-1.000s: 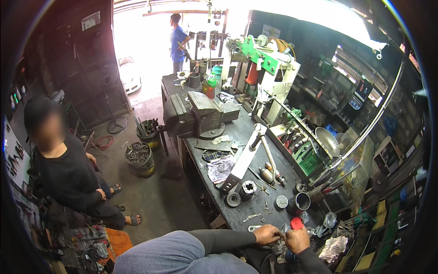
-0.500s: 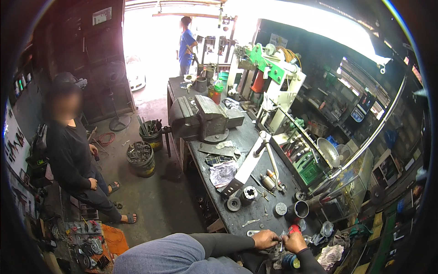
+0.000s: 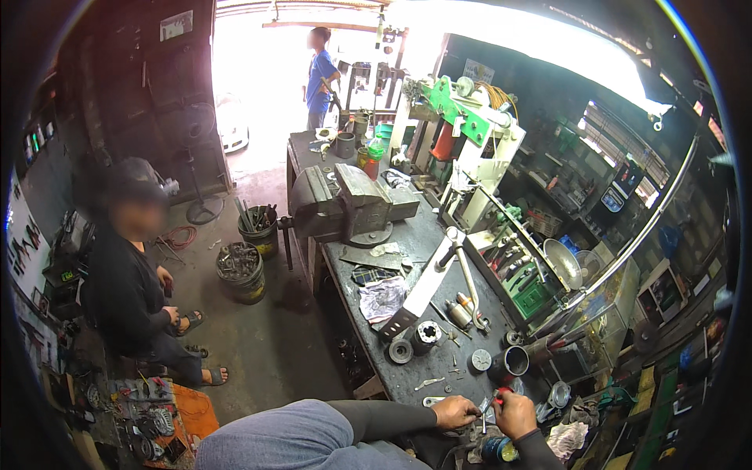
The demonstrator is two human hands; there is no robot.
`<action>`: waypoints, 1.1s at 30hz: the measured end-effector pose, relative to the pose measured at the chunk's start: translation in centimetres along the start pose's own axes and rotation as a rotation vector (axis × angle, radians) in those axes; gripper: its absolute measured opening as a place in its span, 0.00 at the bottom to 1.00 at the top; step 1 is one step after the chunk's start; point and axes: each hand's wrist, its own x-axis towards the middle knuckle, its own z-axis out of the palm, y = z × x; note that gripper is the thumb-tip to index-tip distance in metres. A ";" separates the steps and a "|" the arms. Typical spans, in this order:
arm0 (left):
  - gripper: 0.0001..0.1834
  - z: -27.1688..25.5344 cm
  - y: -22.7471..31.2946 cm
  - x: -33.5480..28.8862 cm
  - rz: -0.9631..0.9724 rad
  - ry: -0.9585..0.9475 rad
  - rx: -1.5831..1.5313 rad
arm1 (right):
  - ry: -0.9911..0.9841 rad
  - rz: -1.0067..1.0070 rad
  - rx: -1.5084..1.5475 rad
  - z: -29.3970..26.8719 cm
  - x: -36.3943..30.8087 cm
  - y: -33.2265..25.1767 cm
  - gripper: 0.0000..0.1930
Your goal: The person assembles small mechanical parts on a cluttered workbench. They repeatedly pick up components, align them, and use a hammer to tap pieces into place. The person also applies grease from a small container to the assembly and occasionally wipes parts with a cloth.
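At the near end of the dark workbench, my left hand [image 3: 456, 412] is closed, with its fingertips pinching a small metal part [image 3: 484, 413]. My right hand [image 3: 515, 415] is right beside it, wrapped round a red-handled tool [image 3: 500, 394] whose tip is too small to make out. A jar [image 3: 498, 450] with a blue side and yellowish top stands just below my hands. Beyond them are a dark hollow cylinder [image 3: 516, 359], a round pale metal disc [image 3: 481, 359] and a small flat metal lever [image 3: 428, 384].
A large bench vise [image 3: 345, 202] sits at the bench's far end. A white upright bracket [image 3: 423, 291] and an armature [image 3: 460, 312] lie nearer. A crumpled white rag [image 3: 567, 440] is right of my arm. A person in black [image 3: 129, 290] stands left, near buckets [image 3: 241, 272] of metal parts.
My right hand has turned and risen slightly, and less of the red handle shows. My left hand stays nearly in place. The person in black has leaned forward and down.
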 end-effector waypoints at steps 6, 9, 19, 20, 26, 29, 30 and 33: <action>0.16 0.9 -0.3 0.1 0.028 0.017 0.012 | -0.209 -0.107 -0.100 3.0 -0.5 1.3 0.11; 0.16 1.1 -0.2 0.2 0.023 0.003 0.016 | -0.355 0.489 0.170 6.5 0.6 2.1 0.11; 0.17 1.7 -1.5 0.2 0.040 0.059 0.055 | -0.034 -0.101 0.012 3.0 0.0 1.1 0.22; 0.17 2.1 -1.5 0.4 0.043 0.042 0.060 | -0.154 0.221 0.066 6.1 -1.1 1.7 0.22; 0.17 0.5 -0.8 0.2 0.018 0.042 -0.024 | 0.283 -0.413 -0.218 -2.3 1.0 -0.7 0.16; 0.17 1.5 -1.2 -0.2 -0.005 0.057 0.009 | 0.044 -0.540 -0.193 -2.1 1.7 -0.2 0.14; 0.17 1.7 -1.5 0.1 0.006 0.073 0.033 | -0.112 -0.292 -0.156 0.3 0.7 0.5 0.16; 0.17 2.3 -0.5 0.4 0.040 -0.001 0.015 | -0.201 0.253 0.169 9.3 -2.3 5.2 0.26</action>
